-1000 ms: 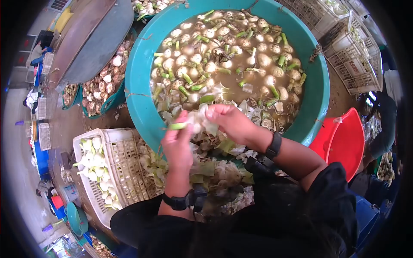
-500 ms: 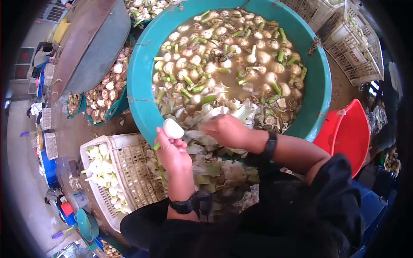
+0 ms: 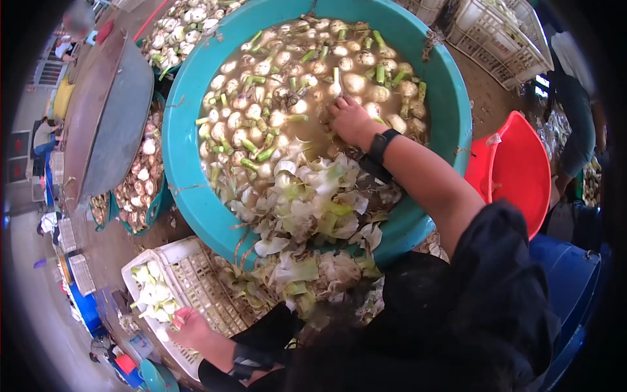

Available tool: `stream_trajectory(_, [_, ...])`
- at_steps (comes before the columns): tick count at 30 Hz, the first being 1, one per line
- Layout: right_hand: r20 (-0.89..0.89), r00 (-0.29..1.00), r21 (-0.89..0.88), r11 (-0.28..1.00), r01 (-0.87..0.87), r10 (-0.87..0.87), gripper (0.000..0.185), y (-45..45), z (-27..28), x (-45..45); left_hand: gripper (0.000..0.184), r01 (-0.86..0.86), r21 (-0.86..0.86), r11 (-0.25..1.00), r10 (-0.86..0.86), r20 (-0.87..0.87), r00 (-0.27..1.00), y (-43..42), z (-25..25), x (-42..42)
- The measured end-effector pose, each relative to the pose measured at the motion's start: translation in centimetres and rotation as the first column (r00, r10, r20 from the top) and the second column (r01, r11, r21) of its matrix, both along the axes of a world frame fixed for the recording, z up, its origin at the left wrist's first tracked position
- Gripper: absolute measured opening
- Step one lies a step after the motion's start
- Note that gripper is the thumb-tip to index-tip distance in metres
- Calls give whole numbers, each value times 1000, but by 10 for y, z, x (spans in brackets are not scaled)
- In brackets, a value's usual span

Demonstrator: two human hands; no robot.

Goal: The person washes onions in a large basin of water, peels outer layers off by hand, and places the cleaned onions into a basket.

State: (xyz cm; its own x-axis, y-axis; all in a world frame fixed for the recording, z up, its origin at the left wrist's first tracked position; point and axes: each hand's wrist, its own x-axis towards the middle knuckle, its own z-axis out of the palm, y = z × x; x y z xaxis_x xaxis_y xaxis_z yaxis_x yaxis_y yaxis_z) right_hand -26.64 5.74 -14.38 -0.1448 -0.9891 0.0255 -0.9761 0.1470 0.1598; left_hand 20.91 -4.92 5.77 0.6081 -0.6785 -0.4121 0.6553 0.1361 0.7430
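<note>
Muddy water with many floating bulbs fills the large teal tub. My right hand reaches into the tub, its fingers at the water beside a bulb with an upright green stem; whether they grip anything is unclear. At the lower left, my left hand is over the white crate, next to the peeled white bulbs. A pale bulb shows at its fingertips, but I cannot make out whether it is still held. Loose peeled leaves lie heaped at the tub's near side.
A red basin and a blue barrel stand on the right. White crates are at the upper right. Baskets of unpeeled bulbs and a grey metal barrow are on the left. Other people are at both sides.
My hands have parted: the left carried the peeled white bulb down to the crate, and the right moved up to the bulbs in the water. The view has shifted.
</note>
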Motion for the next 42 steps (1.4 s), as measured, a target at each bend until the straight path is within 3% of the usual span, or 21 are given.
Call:
stream_trajectory(2, [-24,999,151,988,25,-22,20,-4,9,-2,22,492,-60,869,-488,66,870,-3,-36,-8])
stream_trajectory(4, [507,811,46,948,314,-293,29,-7,55,20,30,694,112,711,-694,269,668,16,-49,-87])
stream_trajectory(5, [725,563,96,868,488,-396,39,-11,87,38,39,717,263,646,-755,357,549,35,-45,-142])
stream_trajectory(7, [983,-171,45,800,598,72,57,-14,108,76,54,841,412,350,-929,268,255,60,-47,-205])
stream_trajectory(8, [961,-275,167,801,575,-3,68,-9,144,92,58,871,440,221,-961,251,117,71,-52,-227])
stream_trajectory(10, [944,145,-304,618,725,295,51,-23,108,130,70,952,279,123,-974,218,62,90,-69,-246])
stream_trajectory(11, [943,138,-304,619,724,301,51,-19,112,130,65,920,322,225,-951,278,135,90,-67,-252])
stream_trajectory(13, [728,574,-611,734,296,375,35,0,121,122,56,848,406,340,-911,366,190,84,-64,-249])
stream_trajectory(14, [729,572,-612,733,298,376,35,6,125,120,52,817,452,358,-902,393,178,74,-66,-240])
stream_trajectory(16, [511,760,-482,866,-134,402,22,17,130,120,49,785,431,445,-857,461,232,61,-79,-225])
stream_trajectory(17, [495,749,-467,862,-198,440,17,18,127,121,43,781,505,368,-873,477,102,57,-76,-217])
stream_trajectory(24, [339,826,-289,885,-365,451,8,21,114,138,33,775,612,158,-914,388,-121,49,-77,-203])
stream_trajectory(27, [553,735,-214,919,-331,393,14,14,103,133,31,805,581,121,-933,344,-108,50,-81,-200])
stream_trajectory(28, [933,358,-4,996,-86,34,19,12,101,129,31,824,554,119,-949,308,-70,50,-82,-200])
stream_trajectory(29, [934,-194,309,951,18,-300,24,11,100,126,31,827,550,115,-950,305,-71,49,-82,-200])
stream_trajectory(32, [845,-503,308,934,182,-181,29,13,97,133,48,880,473,-51,-889,380,-256,49,-76,-197])
stream_trajectory(33, [1000,16,22,992,123,-24,23,15,98,129,45,867,497,-24,-873,413,-261,51,-72,-198])
stream_trajectory(36, [991,95,-111,966,233,91,21,18,96,135,47,851,524,-30,-796,503,-337,53,-75,-196])
stream_trajectory(38, [992,-78,119,968,219,-104,18,14,93,134,54,857,512,67,-430,790,-438,62,-69,-197])
stream_trajectory(40, [722,-640,442,887,135,-262,14,9,84,138,60,870,487,76,-366,826,-430,60,-72,-190])
stream_trajectory(42, [840,-493,352,919,178,-226,13,11,86,135,61,831,551,77,115,823,-556,51,-71,-183])
